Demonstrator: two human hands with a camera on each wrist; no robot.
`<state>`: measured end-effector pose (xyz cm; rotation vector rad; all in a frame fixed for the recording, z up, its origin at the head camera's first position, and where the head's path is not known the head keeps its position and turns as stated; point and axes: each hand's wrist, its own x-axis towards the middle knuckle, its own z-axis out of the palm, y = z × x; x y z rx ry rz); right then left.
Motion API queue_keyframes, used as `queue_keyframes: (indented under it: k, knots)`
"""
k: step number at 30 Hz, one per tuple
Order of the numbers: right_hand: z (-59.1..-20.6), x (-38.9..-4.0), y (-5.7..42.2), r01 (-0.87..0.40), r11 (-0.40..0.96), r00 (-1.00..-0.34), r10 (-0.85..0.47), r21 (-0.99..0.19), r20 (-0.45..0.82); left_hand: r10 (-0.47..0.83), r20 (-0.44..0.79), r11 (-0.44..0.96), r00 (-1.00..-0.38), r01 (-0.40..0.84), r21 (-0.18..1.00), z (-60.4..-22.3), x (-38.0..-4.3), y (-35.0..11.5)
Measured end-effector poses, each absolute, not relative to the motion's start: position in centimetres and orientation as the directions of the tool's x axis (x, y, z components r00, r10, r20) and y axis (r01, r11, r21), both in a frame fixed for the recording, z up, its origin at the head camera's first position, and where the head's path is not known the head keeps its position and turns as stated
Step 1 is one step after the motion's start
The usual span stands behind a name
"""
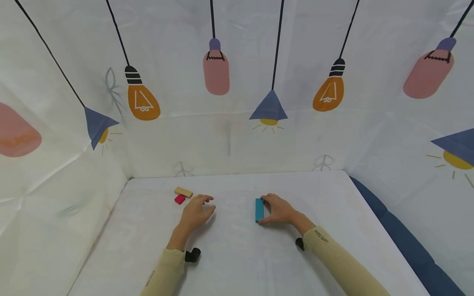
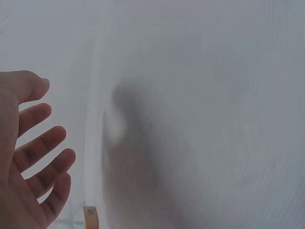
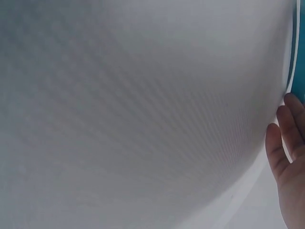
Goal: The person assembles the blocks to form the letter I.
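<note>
While the left hand (image 1: 195, 214) curves loosely, empty, the right hand (image 1: 279, 210) pinches the blue block (image 1: 259, 210) between them, seemingly positioning it; the next move likely needs steadiness.

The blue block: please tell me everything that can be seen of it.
The blue block is plain, oblong and straight-edged, perhaps painted wood. Its long side runs near to far, slightly right of the middle of the white table; resting or slightly lifted, I cannot tell. The right hand holds it, thumb at the near end, fingertips at the far end.
</note>
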<state>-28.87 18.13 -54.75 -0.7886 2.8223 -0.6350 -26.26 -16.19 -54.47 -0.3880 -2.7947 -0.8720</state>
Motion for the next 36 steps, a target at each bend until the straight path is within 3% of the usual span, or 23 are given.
queue_keyframes:
  k: [11,26,36]
  knots:
    - [-54.9,-29.0,18.2,-0.475,0.769,-0.844,-0.535,-0.427,-0.025,0.226,0.223,0.753,-0.948,0.315,0.577,-55.3,-25.8,-13.7]
    - [-54.6,-28.8,17.9,-0.429,0.8,-0.862,-0.501,-0.42,-0.075,0.284,0.297,0.676,-0.912,0.41,0.612,-56.3,-24.5,-11.2]
    - [-54.4,-27.9,18.3,-0.307,0.692,-0.898,-0.438,-0.653,-0.042,0.288,0.282,0.657,-0.915,0.403,0.637,-56.4,-24.1,-9.8]
